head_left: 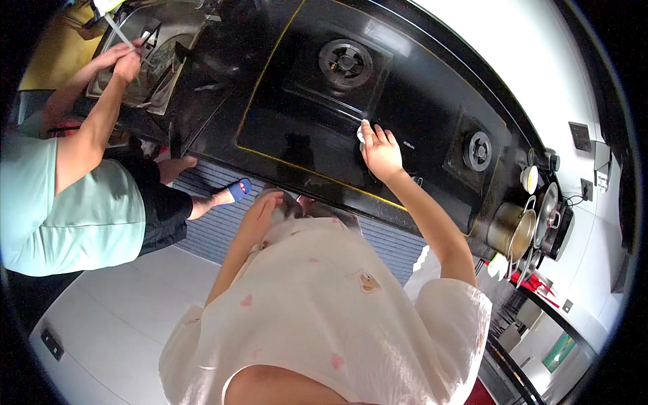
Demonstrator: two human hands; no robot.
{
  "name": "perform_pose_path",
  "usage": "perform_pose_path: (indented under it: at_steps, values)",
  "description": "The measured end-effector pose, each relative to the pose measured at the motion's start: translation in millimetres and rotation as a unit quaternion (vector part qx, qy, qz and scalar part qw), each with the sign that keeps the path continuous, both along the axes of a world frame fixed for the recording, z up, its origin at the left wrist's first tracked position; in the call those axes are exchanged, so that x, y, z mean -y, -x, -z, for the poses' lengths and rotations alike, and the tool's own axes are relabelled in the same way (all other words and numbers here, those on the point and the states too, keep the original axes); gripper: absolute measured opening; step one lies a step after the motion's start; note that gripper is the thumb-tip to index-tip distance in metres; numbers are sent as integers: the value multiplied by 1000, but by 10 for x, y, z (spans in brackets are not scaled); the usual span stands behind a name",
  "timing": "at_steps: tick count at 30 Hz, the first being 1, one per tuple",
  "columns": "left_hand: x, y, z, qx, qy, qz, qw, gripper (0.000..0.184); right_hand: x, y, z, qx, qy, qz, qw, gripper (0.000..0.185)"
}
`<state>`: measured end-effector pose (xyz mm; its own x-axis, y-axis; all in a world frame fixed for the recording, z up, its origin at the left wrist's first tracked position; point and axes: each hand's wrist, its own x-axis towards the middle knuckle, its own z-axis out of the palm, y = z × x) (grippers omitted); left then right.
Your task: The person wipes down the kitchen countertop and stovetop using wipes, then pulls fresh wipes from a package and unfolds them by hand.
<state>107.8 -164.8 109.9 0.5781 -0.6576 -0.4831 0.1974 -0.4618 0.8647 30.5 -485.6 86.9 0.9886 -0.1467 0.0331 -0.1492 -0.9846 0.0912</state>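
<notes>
My right hand (381, 150) reaches forward over the black glass cooktop (297, 125), its fingertips pressing a small white cloth or tissue (362, 133) onto the surface. That white piece lies just in front of the left burner (345, 64), and much of it is hidden under my fingers. The right burner (478, 150) is off to the right of my forearm. Near my waist, by the counter's front edge, my left hand (264, 208) hangs with its fingers loosely extended. Nothing shows in it.
At left, another person in a light green shirt (94, 216) works with both hands over a metal sink (182, 34). A large pot (507, 228), a bowl (528, 179) and lids crowd the right end. Below the counter lies a grey-blue striped mat (209, 209).
</notes>
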Motion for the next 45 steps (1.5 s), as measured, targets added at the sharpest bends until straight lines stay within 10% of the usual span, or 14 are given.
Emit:
perform_pose_path:
  at_steps: [4,7,9,18,23,45]
  values:
    - [11,-73,46,-3,-6,16,1000,32,102,-12,-92,106,-153,91,978,30]
    - [48,-165,-35,-13,-15,19,1000,32,504,-190,-50,233,-537,235,776,31]
    - [40,-224,-96,-4,-23,27,999,32,926,-494,-67,264,-596,266,710,34]
    - [-170,-574,-187,4,-104,27,994,34,1302,-2663,-321,4,-155,68,986,36]
    - [-308,-734,-222,-4,-108,-5,994,34,1185,-3157,-82,40,-172,-80,981,33]
    - [-58,-661,-222,17,-133,23,991,32,1721,-2165,-135,-4,-69,3,998,27]
